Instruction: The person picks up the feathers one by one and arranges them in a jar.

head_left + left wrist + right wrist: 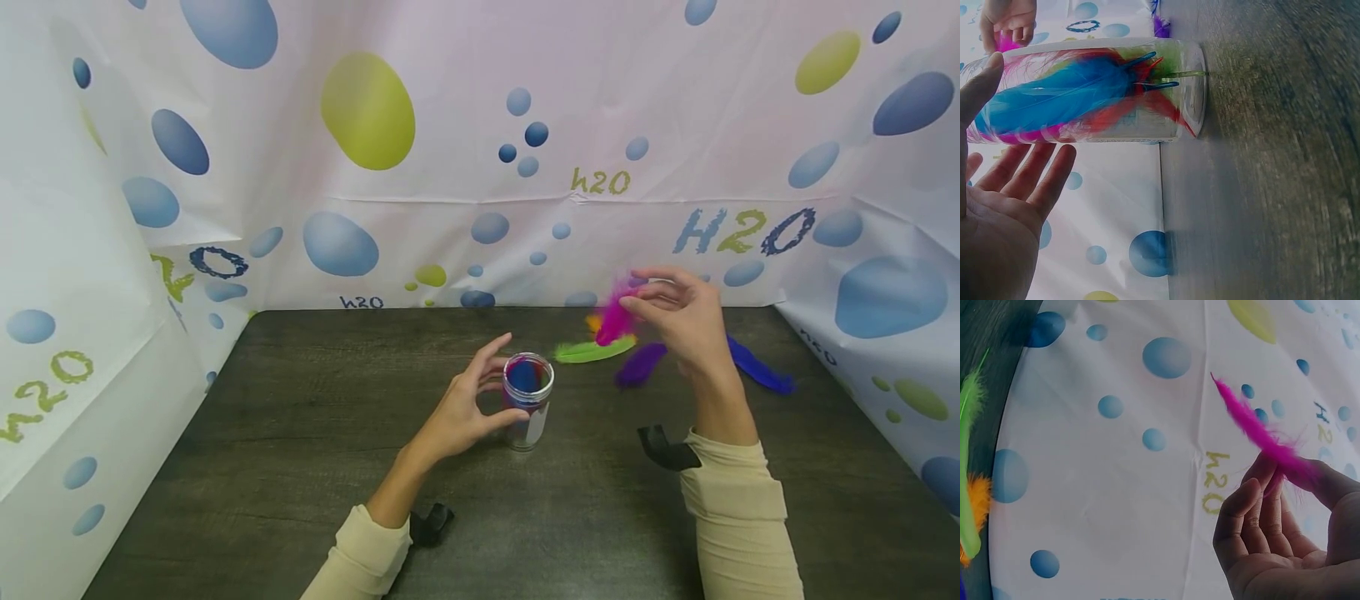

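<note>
A clear glass jar [527, 392] stands upright on the table, with blue, red, pink and green feathers [1066, 94] inside it. Around its left side is my left hand [462, 412], fingers loosely extended and spread, thumb across the jar's near side. How firmly it touches the glass I cannot tell. Further right and back, my right hand [678, 317] pinches a bright pink feather [1254, 428] between thumb and fingertips, above the table. Below it lie a light green feather [592, 351], an orange feather [979, 500] and a purple feather [641, 365].
A blue feather [761, 367] lies on the table's right part, beyond the right wrist. Black straps [666, 450] stick out by both sleeves. A white curtain with blue and green spots [450, 167] borders the dark wooden table [300, 433] at the back and sides.
</note>
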`<state>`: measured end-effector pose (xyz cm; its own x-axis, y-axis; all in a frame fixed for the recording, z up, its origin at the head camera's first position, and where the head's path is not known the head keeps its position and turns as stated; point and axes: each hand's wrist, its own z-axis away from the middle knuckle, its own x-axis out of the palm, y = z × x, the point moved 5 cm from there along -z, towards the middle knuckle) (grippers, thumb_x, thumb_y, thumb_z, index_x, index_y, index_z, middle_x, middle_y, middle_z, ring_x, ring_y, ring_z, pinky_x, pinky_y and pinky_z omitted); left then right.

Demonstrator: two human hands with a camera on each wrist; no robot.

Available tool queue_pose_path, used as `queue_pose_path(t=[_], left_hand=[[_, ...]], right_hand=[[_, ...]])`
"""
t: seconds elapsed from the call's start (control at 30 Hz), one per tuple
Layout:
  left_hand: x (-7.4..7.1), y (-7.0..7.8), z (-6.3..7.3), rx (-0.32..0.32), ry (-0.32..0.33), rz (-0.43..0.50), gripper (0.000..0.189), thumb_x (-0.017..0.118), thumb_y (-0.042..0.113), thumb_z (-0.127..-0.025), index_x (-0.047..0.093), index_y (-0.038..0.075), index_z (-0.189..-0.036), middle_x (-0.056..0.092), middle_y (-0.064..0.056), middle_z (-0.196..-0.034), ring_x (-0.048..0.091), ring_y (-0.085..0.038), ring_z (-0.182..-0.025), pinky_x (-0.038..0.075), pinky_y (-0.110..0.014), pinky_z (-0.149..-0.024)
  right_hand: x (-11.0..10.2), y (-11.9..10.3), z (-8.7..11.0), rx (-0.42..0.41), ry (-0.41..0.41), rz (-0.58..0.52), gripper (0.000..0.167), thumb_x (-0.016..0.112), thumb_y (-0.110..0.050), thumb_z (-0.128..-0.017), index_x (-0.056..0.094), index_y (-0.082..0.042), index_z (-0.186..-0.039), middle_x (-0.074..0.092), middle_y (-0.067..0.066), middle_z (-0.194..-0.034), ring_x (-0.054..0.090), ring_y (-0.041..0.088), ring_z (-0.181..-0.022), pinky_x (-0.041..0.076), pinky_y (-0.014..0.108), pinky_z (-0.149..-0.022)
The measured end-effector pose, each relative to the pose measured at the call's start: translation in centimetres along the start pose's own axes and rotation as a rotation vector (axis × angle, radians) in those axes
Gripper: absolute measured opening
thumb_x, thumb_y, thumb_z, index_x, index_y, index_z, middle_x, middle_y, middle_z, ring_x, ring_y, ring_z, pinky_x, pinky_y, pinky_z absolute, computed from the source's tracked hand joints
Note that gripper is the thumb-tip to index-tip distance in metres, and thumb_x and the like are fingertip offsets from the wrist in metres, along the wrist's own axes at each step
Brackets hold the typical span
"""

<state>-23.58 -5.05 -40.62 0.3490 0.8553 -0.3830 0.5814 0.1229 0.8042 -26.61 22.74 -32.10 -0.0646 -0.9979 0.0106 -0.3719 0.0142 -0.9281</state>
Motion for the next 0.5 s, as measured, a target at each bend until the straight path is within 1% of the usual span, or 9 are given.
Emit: queue_pose_path(t=[0.17,0.23,0.5], left_hand=[[0.1,0.0,0.0,-0.008,0.002,0.003,0.098,0.084,-0.004,-0.083,0.026,0.003,-0.162,0.062,-0.022,-0.137,0.063,-0.034,-0.126,0.053,-0.041,-0.107],[0.1,0.0,0.0,-0.008,0.003,0.004,0.098,0.084,-0.004,-0.083,0.026,0.003,-0.162,0.062,-0.022,-0.136,0.063,-0.034,-0.126,0.053,-0.041,-0.107],[0.0,-0.1,-0.1,-0.002,0.006,-0.012,0.098,0.085,-0.004,-0.083,0.026,0.002,-0.161,0.062,-0.022,-0.137,0.063,-0.034,-0.126,0.053,-0.040,-0.107]], right_hand=[[0.6,-0.7,0.4,-0.013,-0.007,0.039,0.026,0.077,0.005,-0.090,0.074,-0.011,-0.110,0.074,-0.006,-0.083,0.074,0.007,-0.077,0.060,0.018,-0.065],[0.8,-1.1,0.6,-0.023,-0.005,0.049,0.026,0.077,0.005,-0.090,0.074,-0.010,-0.110,0.074,-0.005,-0.083,0.074,0.008,-0.077,0.060,0.018,-0.066],[1.8,-2.5,1.3,-0.074,-0.019,0.000,0.029,0.076,0.011,-0.088,0.076,-0.010,-0.108,0.075,-0.002,-0.084,0.074,0.010,-0.076,0.061,0.019,-0.070]])
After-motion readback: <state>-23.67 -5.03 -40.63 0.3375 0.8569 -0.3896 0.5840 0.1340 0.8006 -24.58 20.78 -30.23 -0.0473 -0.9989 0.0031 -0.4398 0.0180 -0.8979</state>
